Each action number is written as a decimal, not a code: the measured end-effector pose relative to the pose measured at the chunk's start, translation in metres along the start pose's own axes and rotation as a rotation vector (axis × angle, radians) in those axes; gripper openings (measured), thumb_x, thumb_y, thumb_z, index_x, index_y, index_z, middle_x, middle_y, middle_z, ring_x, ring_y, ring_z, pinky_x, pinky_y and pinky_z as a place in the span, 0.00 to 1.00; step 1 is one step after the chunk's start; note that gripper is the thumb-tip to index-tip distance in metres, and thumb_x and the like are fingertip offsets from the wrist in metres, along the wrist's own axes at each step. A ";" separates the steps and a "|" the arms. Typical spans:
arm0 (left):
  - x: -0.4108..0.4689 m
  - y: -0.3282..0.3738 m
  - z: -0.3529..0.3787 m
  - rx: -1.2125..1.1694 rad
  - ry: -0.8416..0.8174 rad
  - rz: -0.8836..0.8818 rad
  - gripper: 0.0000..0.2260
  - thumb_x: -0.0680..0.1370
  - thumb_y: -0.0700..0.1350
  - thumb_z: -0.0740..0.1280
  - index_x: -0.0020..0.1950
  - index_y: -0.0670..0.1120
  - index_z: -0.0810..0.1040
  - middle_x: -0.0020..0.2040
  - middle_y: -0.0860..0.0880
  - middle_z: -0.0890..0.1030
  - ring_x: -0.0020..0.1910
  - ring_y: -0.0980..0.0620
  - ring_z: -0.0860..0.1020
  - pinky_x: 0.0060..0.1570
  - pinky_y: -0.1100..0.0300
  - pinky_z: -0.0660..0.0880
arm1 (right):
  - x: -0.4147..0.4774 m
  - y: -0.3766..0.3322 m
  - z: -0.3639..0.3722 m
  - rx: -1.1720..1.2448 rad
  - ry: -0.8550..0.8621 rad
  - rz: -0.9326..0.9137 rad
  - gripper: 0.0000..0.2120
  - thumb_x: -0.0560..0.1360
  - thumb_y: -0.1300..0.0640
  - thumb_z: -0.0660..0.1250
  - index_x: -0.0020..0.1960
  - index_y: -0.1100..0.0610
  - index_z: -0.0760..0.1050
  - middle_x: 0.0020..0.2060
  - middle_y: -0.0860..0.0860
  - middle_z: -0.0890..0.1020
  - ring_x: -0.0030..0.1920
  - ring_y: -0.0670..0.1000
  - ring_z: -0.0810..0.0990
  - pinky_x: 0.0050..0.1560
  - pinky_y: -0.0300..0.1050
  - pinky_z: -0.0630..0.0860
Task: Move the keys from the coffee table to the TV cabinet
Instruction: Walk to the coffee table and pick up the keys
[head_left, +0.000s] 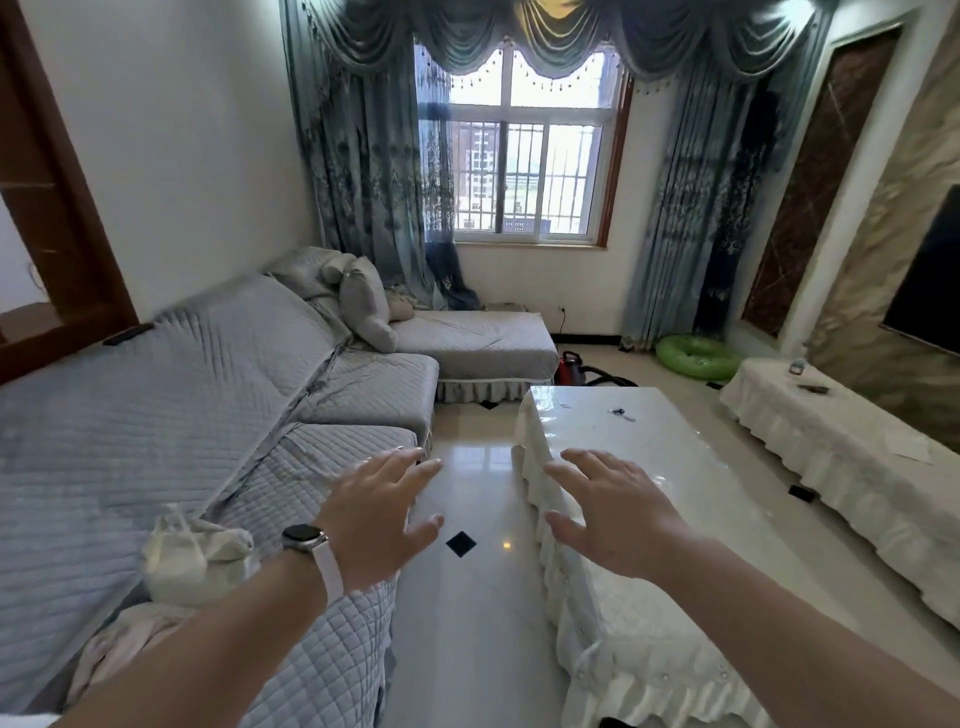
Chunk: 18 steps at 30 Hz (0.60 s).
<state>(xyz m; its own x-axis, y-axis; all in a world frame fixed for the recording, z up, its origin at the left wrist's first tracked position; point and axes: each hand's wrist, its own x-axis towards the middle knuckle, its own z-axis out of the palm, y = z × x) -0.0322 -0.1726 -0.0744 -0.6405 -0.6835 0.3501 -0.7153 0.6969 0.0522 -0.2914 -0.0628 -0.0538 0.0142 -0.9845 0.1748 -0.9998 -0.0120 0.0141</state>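
The keys (621, 413) are a small dark bunch lying on the far part of the coffee table (691, 499), which is draped in a glossy white cloth. The TV cabinet (852, 462) runs along the right wall under a white frilled cover. My left hand (376, 514) is held out over the floor gap between sofa and table, fingers spread, holding nothing; a watch is on its wrist. My right hand (613, 512) hovers over the table's near left edge, fingers apart and empty, well short of the keys.
A grey quilted sofa (218, 415) fills the left side, with a white bag (187, 556) on its near seat. A tiled aisle (467, 571) runs between sofa and table. A green swim ring (698, 356) and a red vacuum (571, 366) sit on the far floor. Small items (805, 379) rest on the cabinet.
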 end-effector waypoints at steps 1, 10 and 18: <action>0.011 -0.016 0.006 -0.003 -0.001 0.000 0.30 0.71 0.64 0.53 0.70 0.53 0.67 0.71 0.50 0.70 0.70 0.48 0.66 0.67 0.45 0.65 | 0.019 -0.002 0.006 0.002 -0.018 0.010 0.29 0.77 0.38 0.55 0.75 0.47 0.58 0.76 0.49 0.60 0.75 0.52 0.57 0.72 0.49 0.56; 0.124 -0.132 0.047 -0.092 -0.029 0.046 0.31 0.72 0.65 0.52 0.72 0.54 0.63 0.73 0.50 0.67 0.71 0.48 0.63 0.68 0.46 0.64 | 0.163 0.000 0.027 -0.029 -0.041 0.096 0.30 0.77 0.38 0.56 0.75 0.47 0.57 0.75 0.50 0.63 0.75 0.53 0.59 0.71 0.50 0.58; 0.213 -0.173 0.086 -0.113 -0.042 0.083 0.30 0.72 0.65 0.52 0.72 0.55 0.63 0.73 0.51 0.67 0.72 0.50 0.62 0.69 0.47 0.63 | 0.247 0.027 0.051 -0.003 -0.040 0.126 0.30 0.76 0.37 0.54 0.75 0.47 0.59 0.74 0.50 0.65 0.73 0.53 0.62 0.70 0.49 0.60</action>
<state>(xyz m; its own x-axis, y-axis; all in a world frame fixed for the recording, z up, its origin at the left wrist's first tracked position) -0.0683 -0.4575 -0.0894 -0.7086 -0.6296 0.3186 -0.6250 0.7696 0.1307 -0.3151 -0.3153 -0.0606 -0.1123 -0.9843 0.1362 -0.9936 0.1130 -0.0021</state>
